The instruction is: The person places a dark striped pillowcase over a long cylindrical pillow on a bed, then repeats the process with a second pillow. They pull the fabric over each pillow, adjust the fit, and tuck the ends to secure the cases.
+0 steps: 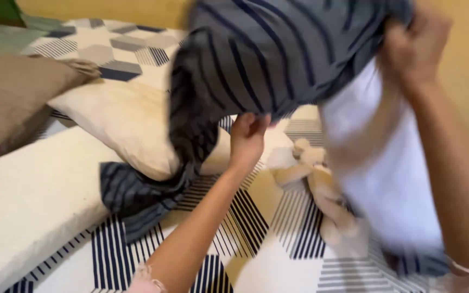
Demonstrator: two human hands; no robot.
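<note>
over the bed (278,271), both hands (248,138) raised

No packages, labels, signs or screens were visible anywhere in the head view.
</note>
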